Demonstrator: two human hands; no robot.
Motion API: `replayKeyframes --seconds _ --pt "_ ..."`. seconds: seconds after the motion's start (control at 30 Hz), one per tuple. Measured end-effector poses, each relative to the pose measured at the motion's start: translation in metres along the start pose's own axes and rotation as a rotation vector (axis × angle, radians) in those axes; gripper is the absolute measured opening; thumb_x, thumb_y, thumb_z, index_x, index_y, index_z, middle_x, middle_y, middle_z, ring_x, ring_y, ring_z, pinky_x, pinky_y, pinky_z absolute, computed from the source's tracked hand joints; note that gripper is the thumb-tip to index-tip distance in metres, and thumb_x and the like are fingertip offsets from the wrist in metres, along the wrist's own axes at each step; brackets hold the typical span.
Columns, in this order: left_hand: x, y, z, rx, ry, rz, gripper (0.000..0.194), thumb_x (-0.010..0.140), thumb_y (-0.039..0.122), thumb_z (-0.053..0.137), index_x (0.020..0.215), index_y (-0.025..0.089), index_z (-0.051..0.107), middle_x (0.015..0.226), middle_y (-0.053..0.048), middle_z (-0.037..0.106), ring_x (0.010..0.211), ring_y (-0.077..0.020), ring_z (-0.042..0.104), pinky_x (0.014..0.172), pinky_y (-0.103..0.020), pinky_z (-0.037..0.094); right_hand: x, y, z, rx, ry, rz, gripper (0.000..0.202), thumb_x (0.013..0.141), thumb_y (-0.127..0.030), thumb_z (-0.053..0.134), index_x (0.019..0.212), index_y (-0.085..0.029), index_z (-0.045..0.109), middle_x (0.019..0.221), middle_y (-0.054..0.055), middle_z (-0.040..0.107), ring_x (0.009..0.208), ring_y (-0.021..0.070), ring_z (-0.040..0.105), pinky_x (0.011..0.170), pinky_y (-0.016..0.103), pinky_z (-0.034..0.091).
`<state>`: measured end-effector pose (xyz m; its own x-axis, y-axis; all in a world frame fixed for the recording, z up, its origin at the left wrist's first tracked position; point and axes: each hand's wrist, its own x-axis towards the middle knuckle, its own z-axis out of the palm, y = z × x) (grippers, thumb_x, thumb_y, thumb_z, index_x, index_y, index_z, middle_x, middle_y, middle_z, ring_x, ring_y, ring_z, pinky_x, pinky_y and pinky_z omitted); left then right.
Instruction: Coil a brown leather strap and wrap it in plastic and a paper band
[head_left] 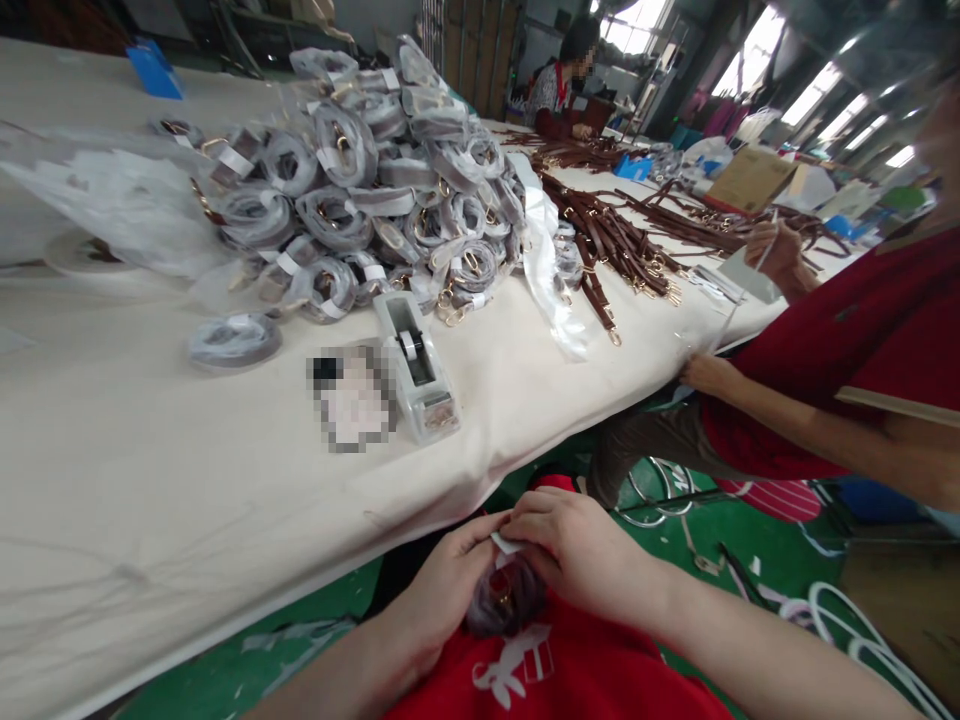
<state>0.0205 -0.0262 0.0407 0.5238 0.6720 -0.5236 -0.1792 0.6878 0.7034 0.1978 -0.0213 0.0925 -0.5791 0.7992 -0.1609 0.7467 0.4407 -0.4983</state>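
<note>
Close to my body, just off the table's front edge, my left hand (466, 562) and my right hand (561, 538) are closed around a coiled strap (504, 605) in clear plastic. The coil looks greyish purple, with a bit of gold metal in its middle. A small white label (507, 545) shows at its top, under my fingertips. My hands hide the coil's upper part. On the table ahead of me lies a tape dispenser (418, 370), and a single wrapped coil (235, 341) rests further left.
A tall heap of wrapped strap coils (352, 205) covers the table's middle. Brown straps with gold clasps (600, 235) lie beyond it. At right, a co-worker in a red top (847, 330) handles something thin. Another person (559, 90) sits at the far end.
</note>
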Motion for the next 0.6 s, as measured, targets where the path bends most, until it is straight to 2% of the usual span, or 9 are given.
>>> replayKeyframes --seconds 0.1,0.17,0.3,0.4,0.5,0.6 --pt "-0.003 0.003 -0.002 -0.192 -0.061 -0.013 0.036 0.07 0.02 0.067 0.105 0.016 0.076 0.105 -0.004 0.076 0.096 -0.0157 0.067 0.085 -0.02 0.049 -0.007 0.0 0.009 0.063 0.058 -0.034 0.026 0.087 -0.006 0.062 0.107 -0.02 0.07 0.108 0.003 0.066 0.1 0.019 0.058 0.091 0.029 0.047" --pt "-0.004 0.002 -0.004 -0.257 -0.056 0.006 0.031 0.075 0.024 0.069 0.105 0.016 0.076 0.104 -0.005 0.076 0.095 -0.0149 0.068 0.087 -0.02 0.051 -0.011 0.0 0.016 0.086 0.101 -0.051 0.034 0.086 -0.005 0.061 0.116 -0.02 0.067 0.114 0.005 0.065 0.104 0.0205 0.056 0.095 0.032 0.047" --pt "0.0 -0.008 -0.008 -0.185 -0.035 0.04 0.04 0.084 0.036 0.071 0.119 0.017 0.071 0.113 -0.007 0.074 0.099 -0.0159 0.069 0.09 -0.021 0.051 -0.012 0.0 0.031 0.147 0.173 -0.073 0.047 0.081 -0.004 0.059 0.126 -0.017 0.061 0.127 0.009 0.058 0.113 0.0234 0.053 0.101 0.04 0.046" --pt "0.002 -0.016 -0.012 -0.175 -0.01 0.063 0.047 0.084 0.042 0.071 0.124 0.017 0.067 0.121 -0.009 0.071 0.11 -0.0193 0.066 0.1 -0.026 0.049 -0.012 0.004 0.044 0.198 0.269 -0.11 0.051 0.08 -0.002 0.055 0.129 -0.016 0.057 0.13 0.011 0.055 0.118 0.0228 0.051 0.103 0.039 0.047" --pt "0.003 -0.02 -0.016 -0.148 0.007 0.059 0.054 0.08 0.047 0.074 0.125 0.017 0.067 0.126 -0.01 0.069 0.116 -0.0226 0.063 0.11 -0.033 0.045 -0.013 0.009 0.053 0.126 0.355 -0.163 0.043 0.088 -0.005 0.051 0.129 -0.017 0.058 0.124 0.009 0.061 0.116 0.0214 0.055 0.101 0.036 0.05" --pt "0.002 -0.022 -0.018 -0.11 0.036 0.035 0.062 0.075 0.053 0.076 0.124 0.016 0.067 0.128 -0.011 0.068 0.119 -0.0253 0.062 0.116 -0.04 0.04 -0.013 0.011 0.055 -0.018 0.374 -0.225 0.028 0.1 -0.015 0.046 0.125 -0.016 0.06 0.117 0.009 0.066 0.112 0.0214 0.06 0.097 0.034 0.053"
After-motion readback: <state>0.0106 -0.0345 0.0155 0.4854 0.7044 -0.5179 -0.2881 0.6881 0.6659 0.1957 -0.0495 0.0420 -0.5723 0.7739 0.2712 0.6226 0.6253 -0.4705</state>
